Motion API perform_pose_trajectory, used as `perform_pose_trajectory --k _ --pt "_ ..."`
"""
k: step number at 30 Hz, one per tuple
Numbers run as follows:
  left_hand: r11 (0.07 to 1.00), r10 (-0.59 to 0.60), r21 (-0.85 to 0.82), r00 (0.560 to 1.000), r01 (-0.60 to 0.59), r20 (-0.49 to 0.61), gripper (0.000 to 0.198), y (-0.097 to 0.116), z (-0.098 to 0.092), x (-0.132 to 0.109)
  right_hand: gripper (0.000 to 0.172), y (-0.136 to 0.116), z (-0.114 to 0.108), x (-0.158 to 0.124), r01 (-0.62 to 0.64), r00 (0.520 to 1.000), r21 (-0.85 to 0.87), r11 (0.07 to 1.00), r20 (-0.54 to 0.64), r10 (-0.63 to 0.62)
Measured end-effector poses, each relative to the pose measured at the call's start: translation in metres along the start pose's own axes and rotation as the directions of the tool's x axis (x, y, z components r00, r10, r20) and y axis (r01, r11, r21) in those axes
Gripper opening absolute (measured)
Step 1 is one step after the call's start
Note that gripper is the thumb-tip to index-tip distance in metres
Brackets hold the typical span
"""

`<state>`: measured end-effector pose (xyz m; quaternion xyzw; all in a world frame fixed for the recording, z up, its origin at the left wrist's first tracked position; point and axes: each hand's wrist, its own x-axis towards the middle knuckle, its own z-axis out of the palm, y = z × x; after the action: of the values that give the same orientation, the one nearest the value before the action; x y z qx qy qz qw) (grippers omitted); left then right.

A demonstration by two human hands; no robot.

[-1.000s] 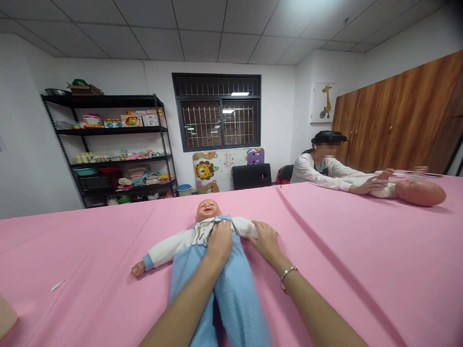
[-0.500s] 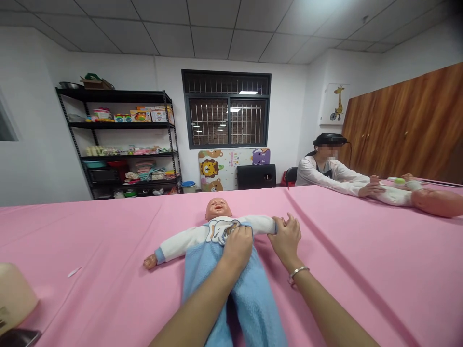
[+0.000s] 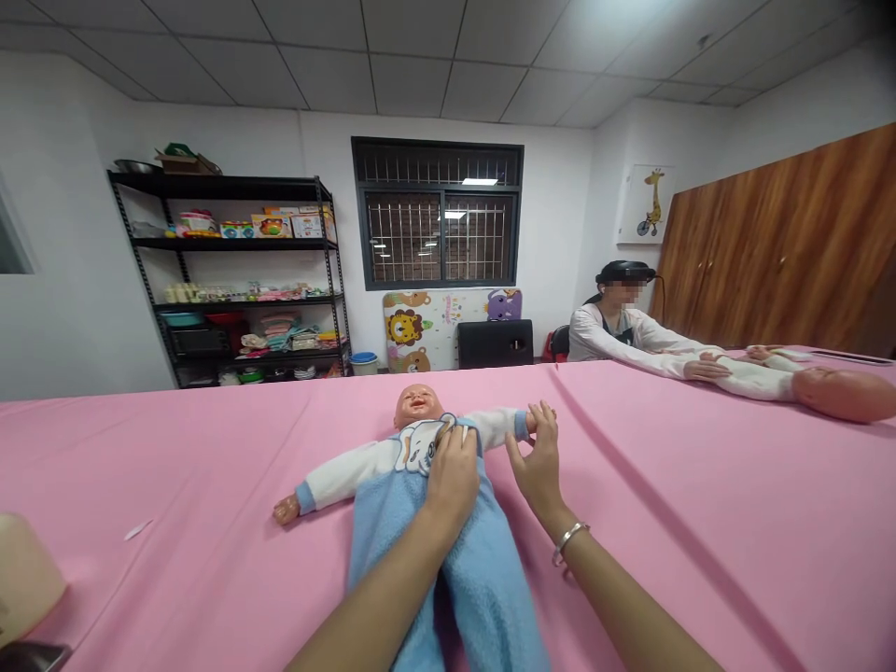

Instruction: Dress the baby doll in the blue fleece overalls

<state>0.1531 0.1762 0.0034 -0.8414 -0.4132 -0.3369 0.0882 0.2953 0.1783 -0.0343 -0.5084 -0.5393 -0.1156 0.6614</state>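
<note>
A baby doll (image 3: 420, 406) lies on its back, head away from me, in a white-and-blue outfit (image 3: 388, 523) with an animal face on the chest. My left hand (image 3: 454, 476) rests on the chest with its fingers curled together. A thin white bit shows between those fingers; what it is I cannot make out. My right hand (image 3: 539, 457), a silver bracelet at its wrist, has thumb and fingers apart, the fingertips at the doll's small hand (image 3: 531, 422). The doll's other arm (image 3: 340, 474) stretches out to the left.
Pink cloth (image 3: 665, 523) covers the table. A cream container (image 3: 26, 579) and a small white strip (image 3: 138, 530) are at left. Across at right, a person (image 3: 609, 322) in a headset has a hand on another doll (image 3: 840, 392). Black shelves (image 3: 231, 243) stand behind.
My right hand has loosened from the doll's cuff and moved slightly up and left to its hand. My left hand shifted a little on the chest. The other person's hand moved slightly.
</note>
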Motion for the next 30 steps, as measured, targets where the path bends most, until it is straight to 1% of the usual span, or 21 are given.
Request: perform_pose_trajectory --k 3,5,7,9,11,12,14,16,19,21,23,26,30 --pt "1.000 -0.009 -0.022 0.999 0.008 -0.031 0.032 -0.002 0.000 0.000 0.058 -0.012 0.000 0.001 0.042 0.998 0.061 0.997 -0.046 -0.039" --pt "0.999 0.004 -0.051 0.998 -0.007 -0.065 0.034 -0.003 -0.001 0.000 0.063 -0.017 0.001 0.001 0.027 0.999 0.131 0.991 -0.048 -0.021" --pt "0.997 0.022 -0.078 0.995 -0.029 -0.094 0.034 -0.003 -0.003 0.000 0.070 -0.020 0.001 0.002 -0.050 0.998 0.223 0.974 -0.037 0.059" --pt "0.994 0.037 -0.097 0.993 -0.048 -0.109 0.032 -0.003 -0.005 0.000 0.072 -0.022 0.001 0.002 -0.170 0.983 0.294 0.940 -0.019 0.184" --pt "0.992 0.045 -0.112 0.993 -0.057 -0.109 0.029 -0.003 -0.008 0.000 0.065 -0.023 0.001 0.003 -0.279 0.956 0.337 0.899 0.005 0.295" --pt "0.991 0.050 -0.121 0.994 -0.062 -0.102 0.027 -0.003 -0.009 0.000 0.060 -0.024 0.000 0.004 -0.316 0.944 0.350 0.882 0.021 0.330" --pt "0.986 0.050 -0.153 0.996 -0.062 -0.079 0.025 -0.003 -0.011 0.000 0.053 -0.026 -0.001 0.004 -0.347 0.935 0.355 0.868 0.055 0.351" --pt "0.978 0.022 -0.204 0.998 -0.032 -0.051 0.023 -0.003 -0.011 0.000 0.050 -0.028 -0.001 0.003 -0.337 0.941 0.337 0.879 0.102 0.322" --pt "0.962 -0.078 -0.263 0.997 0.072 -0.010 0.019 -0.004 -0.009 0.001 0.048 -0.025 0.002 -0.002 -0.288 0.952 0.302 0.909 0.191 0.238" --pt "0.954 -0.133 -0.268 0.991 0.133 0.018 0.018 -0.005 -0.008 0.002 0.047 -0.022 0.006 -0.007 -0.244 0.955 0.276 0.930 0.235 0.181" --pt "0.952 -0.157 -0.261 0.987 0.161 0.036 0.016 -0.005 -0.007 0.002 0.046 -0.018 0.010 -0.010 -0.206 0.954 0.247 0.947 0.267 0.138" --pt "0.959 -0.148 -0.243 0.989 0.148 0.019 0.011 -0.007 -0.006 0.002 0.044 -0.016 0.013 -0.013 -0.159 0.945 0.230 0.960 0.317 0.080" --pt "0.976 -0.079 -0.207 0.997 0.074 -0.016 0.008 -0.008 -0.006 0.001 0.045 -0.018 0.015 -0.012 -0.120 0.937 0.256 0.959 0.348 0.025"
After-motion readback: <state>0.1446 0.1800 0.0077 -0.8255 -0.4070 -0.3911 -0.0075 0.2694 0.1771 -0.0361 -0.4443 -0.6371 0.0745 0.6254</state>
